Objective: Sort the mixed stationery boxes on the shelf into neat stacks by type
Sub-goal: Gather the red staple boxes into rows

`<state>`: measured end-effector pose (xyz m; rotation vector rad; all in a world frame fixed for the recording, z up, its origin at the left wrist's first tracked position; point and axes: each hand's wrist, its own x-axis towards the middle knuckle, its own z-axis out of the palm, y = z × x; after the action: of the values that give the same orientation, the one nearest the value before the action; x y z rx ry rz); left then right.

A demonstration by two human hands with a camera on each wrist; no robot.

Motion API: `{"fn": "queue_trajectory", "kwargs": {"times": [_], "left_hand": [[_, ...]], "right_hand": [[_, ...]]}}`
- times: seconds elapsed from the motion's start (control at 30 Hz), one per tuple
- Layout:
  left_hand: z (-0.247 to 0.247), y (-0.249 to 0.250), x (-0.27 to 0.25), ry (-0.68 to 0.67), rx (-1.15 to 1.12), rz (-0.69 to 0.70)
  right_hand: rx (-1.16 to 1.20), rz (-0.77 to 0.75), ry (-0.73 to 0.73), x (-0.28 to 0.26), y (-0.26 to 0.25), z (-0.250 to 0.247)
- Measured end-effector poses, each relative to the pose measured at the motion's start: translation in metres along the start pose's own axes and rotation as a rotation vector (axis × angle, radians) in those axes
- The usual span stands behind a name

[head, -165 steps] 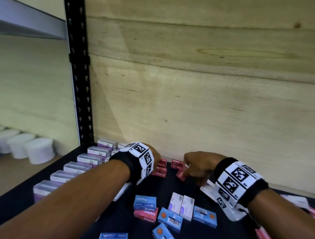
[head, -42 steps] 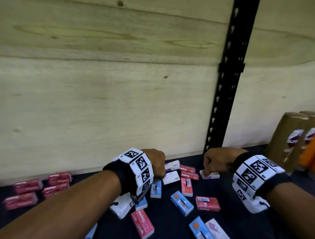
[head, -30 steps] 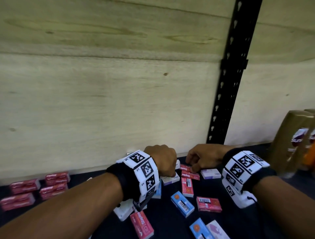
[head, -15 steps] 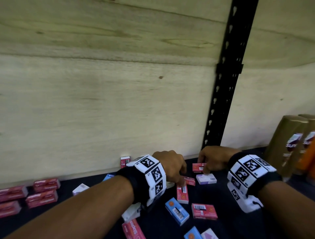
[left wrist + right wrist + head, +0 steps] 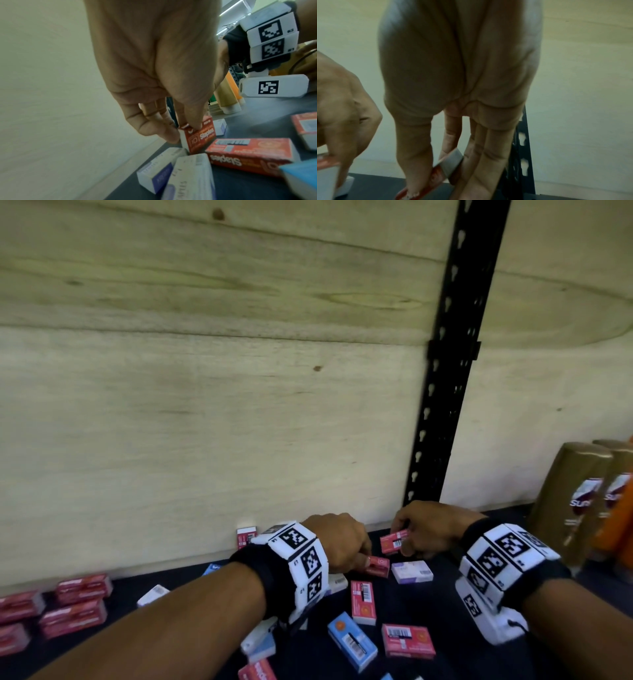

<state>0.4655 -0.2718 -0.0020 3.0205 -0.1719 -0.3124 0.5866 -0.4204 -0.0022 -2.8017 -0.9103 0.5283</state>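
Right now both hands are on red staple boxes at the back of the dark shelf (image 5: 445, 628). Left hand (image 5: 339, 539) pinches a red box (image 5: 376, 566) by its end, thumb on one side and fingertips (image 5: 169, 136) on the other; the wrist view shows "Staples" printed on that box (image 5: 80, 136), tilted up on one edge. Right hand (image 5: 428, 529) grips a second red box (image 5: 394, 541) between thumb and fingers, held above the shelf with the barcode face turned outward. In the right wrist view, that box (image 5: 448, 166) sits slanted between the thumb and the long fingers (image 5: 488, 155).

Just right of the left hand's fingers and below the right hand lies a white and purple box (image 5: 411, 571). Nearer than the left knuckles, another red box (image 5: 363, 602) lies flat, barcode up. Closer still, a blue box (image 5: 352, 641) and a red one (image 5: 407, 641) lie side by side. Under the left wrist, white boxes (image 5: 180, 175) lie loose beside a long red one (image 5: 248, 158).

Far out past the left forearm, red boxes (image 5: 73, 601) sit in low stacks against the plywood wall (image 5: 205, 422). One small red box (image 5: 246, 537) stands upright at the wall beyond the left wrist. Beyond the right wrist, a black slotted upright (image 5: 445, 371) rises, and gold bottles (image 5: 582, 501) stand further right.
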Motion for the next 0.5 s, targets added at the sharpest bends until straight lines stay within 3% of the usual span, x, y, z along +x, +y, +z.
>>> {"fn": "queue_trajectory", "kwargs": {"times": [0.27,0.5], "left_hand": [[-0.022,-0.019,-0.031,0.027,-0.027,-0.061],[-0.033,-0.053,-0.085,-0.006,-0.031,-0.163]], "right_hand": [[0.253,0.031,-0.07,-0.006,-0.022,-0.005],[0.293,-0.123,-0.072,-0.02,-0.061,-0.002]]}}
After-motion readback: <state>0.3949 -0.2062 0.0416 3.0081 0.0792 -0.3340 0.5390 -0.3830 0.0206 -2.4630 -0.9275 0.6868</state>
